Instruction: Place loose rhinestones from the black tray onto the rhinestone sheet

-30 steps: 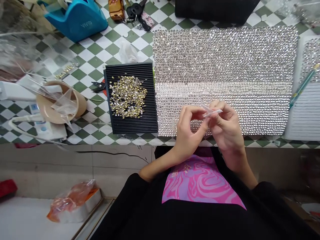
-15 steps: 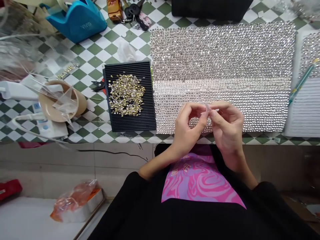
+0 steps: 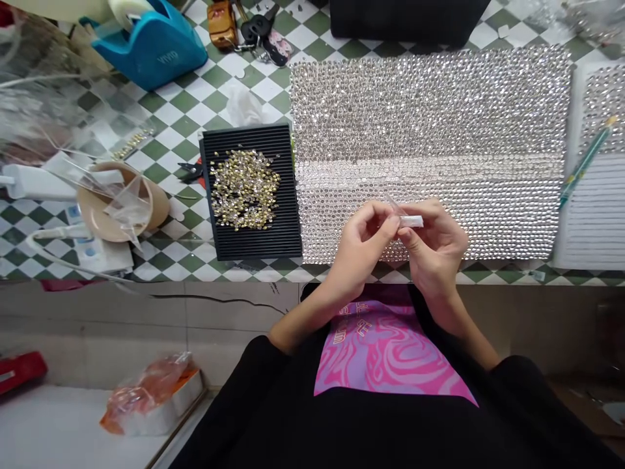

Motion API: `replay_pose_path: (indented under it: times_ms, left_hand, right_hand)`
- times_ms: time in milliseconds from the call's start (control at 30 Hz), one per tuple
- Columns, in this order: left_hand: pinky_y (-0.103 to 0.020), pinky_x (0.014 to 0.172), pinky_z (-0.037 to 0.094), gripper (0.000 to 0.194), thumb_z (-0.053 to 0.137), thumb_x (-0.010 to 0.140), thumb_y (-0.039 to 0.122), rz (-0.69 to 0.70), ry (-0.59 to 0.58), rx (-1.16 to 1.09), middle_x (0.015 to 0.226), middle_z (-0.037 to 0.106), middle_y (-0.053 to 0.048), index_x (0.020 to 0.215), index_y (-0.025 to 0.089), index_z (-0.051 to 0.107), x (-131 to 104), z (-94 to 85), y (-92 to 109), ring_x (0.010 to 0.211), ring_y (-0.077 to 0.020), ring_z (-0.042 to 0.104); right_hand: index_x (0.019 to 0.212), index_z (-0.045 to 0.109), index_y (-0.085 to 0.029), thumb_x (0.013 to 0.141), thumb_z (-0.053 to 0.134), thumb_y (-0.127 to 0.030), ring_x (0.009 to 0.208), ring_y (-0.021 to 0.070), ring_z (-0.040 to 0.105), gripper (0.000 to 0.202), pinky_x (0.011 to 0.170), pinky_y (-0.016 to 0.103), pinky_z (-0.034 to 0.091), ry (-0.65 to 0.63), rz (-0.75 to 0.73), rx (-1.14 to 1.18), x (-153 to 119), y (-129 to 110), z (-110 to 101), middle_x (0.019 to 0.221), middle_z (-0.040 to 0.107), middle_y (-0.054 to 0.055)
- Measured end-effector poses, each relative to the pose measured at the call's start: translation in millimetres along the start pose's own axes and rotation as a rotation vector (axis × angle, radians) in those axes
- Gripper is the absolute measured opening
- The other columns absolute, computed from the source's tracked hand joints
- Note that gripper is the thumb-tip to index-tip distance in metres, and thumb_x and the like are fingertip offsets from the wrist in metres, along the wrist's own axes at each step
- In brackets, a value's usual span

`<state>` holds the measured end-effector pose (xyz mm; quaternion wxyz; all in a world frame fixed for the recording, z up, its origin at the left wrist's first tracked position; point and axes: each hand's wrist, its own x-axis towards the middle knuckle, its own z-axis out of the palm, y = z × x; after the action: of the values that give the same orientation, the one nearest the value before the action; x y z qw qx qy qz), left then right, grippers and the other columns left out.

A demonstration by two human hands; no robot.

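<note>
**White pc rotated, broad face now showing**

Since prev frame: white piece went from near edge-on to broad face toward cam; both hands slid slightly L. Means the face is now readable, but it's still in hand, not set down.

L hand: grip clenched, thumb + index at pc's L end. R hand: grip closed on same pc, thumb just below it. Clear sliver juts up-L btwn fingertips; can't tell if it's attached.

Pc pos: above near half of rhinestone sheet, on counter. Black ribbed tray w/ loose gold/clear stones just L of sheet, no visible chg. Teal pen on R side, also unchgd.
</note>
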<state>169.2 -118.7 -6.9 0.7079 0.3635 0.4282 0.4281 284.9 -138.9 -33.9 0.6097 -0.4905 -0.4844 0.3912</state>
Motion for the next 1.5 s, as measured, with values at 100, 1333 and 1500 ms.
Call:
replay_pose_path:
  times_ms: [100,1333,1500]
  left_hand:
    - [-0.023,0.075,0.047,0.031,0.071,0.087,0.047,-0.038,-0.012,-0.042,0.081,0.057,0.001,0.08,0.019,0.059,3,1.7,-3,0.077,-0.0101,0.054]
    - [-0.028,0.072,0.052,0.034,0.046,0.088,0.002,0.938,0.106,0.908,0.09,0.068,-0.004,0.118,0.017,0.055,-21,-24.7,-54,0.082,-0.0158,0.062]
    - [-0.027,0.072,0.052,0.032,0.046,0.089,0.002,0.935,0.099,0.907,0.09,0.067,-0.005,0.116,0.016,0.056,-21,-24.4,-54,0.082,-0.0158,0.062]
  right_hand:
    - [0.101,0.071,-0.03,0.087,0.07,-0.033,0.086,0.0101,0.059,0.015,0.074,0.026,0.051,0.061,0.0,-0.022,-1,1,4,0.09,0.061,-0.001]
    - [0.08,0.058,-0.02,0.091,0.059,-0.027,0.077,0.0146,0.051,0.013,0.072,0.035,0.042,-0.175,-0.165,-0.823,54,10,10,0.081,0.061,0.004]
    - [0.08,0.056,-0.02,0.09,0.059,-0.024,0.076,0.0141,0.051,0.011,0.071,0.034,0.042,-0.158,-0.211,-0.849,53,10,9,0.08,0.06,0.003]
